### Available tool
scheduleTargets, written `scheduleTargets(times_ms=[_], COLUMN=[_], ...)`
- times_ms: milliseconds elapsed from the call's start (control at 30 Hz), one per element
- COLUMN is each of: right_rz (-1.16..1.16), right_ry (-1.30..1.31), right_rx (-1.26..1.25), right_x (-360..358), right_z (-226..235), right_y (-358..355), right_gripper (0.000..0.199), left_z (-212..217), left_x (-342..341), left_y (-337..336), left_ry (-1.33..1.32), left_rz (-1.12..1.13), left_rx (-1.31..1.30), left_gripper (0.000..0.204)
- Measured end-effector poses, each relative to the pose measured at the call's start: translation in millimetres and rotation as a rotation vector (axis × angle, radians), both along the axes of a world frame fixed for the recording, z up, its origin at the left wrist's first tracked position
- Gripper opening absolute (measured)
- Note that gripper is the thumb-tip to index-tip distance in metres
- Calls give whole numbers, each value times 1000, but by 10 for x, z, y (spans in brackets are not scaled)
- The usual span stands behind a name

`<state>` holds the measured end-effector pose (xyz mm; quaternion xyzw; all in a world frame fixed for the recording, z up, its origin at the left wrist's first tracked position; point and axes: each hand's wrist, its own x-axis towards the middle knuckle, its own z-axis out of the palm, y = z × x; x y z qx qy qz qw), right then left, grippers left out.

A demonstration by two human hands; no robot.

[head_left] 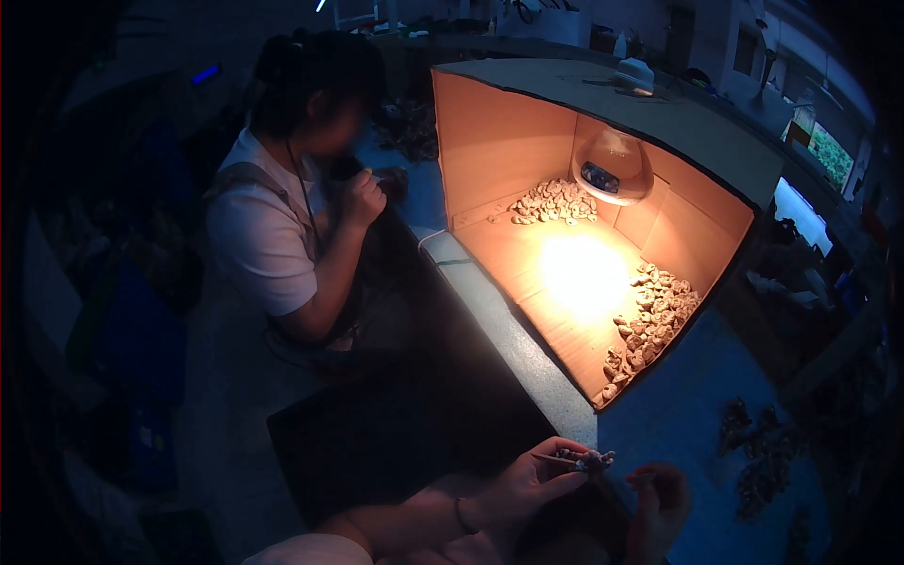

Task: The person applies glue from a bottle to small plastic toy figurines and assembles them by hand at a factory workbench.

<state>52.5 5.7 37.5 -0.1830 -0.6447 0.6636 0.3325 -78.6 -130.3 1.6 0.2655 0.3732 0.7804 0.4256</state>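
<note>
My left hand (532, 482) pinches a small grey knobbly piece (596, 460) together with a thin stick between thumb and fingers, near the lower edge of the view. My right hand (659, 499) sits just to its right with the fingers curled; whether it holds anything is hidden in the dark. Beyond them lies an open cardboard box (490, 141) on its side, lit inside by a hanging glass lamp bulb (612, 165). Two heaps of pale small pieces rest in it, one at the back (556, 201) and one along the right front (652, 330).
Another person in a white top (259, 235) sits at the left with a hand raised near the chin. The bench edge (499, 320) runs past the box. Dark clumps of material (763, 452) lie on the blue surface at the right. A dark mat (395, 424) lies at the lower middle.
</note>
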Motion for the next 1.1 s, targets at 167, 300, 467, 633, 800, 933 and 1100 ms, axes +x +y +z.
scheduleTargets(times_ms=[167,300,467,633,800,933,1100], right_rz=[-293,-122,-50,-10,-29,-59,2], right_ry=[15,220,171,99,28,61,89], right_rx=[2,112,360,465,673,759,803], right_x=[140,169,239,275,288,268,240], right_z=[25,9,43,168,157,141,198], right_y=[29,152,243,205,185,170,216], right_gripper=[13,18,19,22,27,30,30], left_z=[48,169,189,176,129,110,147], left_x=[163,202,296,348,360,351,332], left_y=[131,153,210,184,170,128,140], left_ry=[-14,-26,0,-21,-108,-136,-118], left_rz=[-138,-175,-256,-287,-321,-325,-304], left_rx=[11,-19,-76,-79,-72,-76,-87], left_gripper=[33,34,39,44,40,44,45])
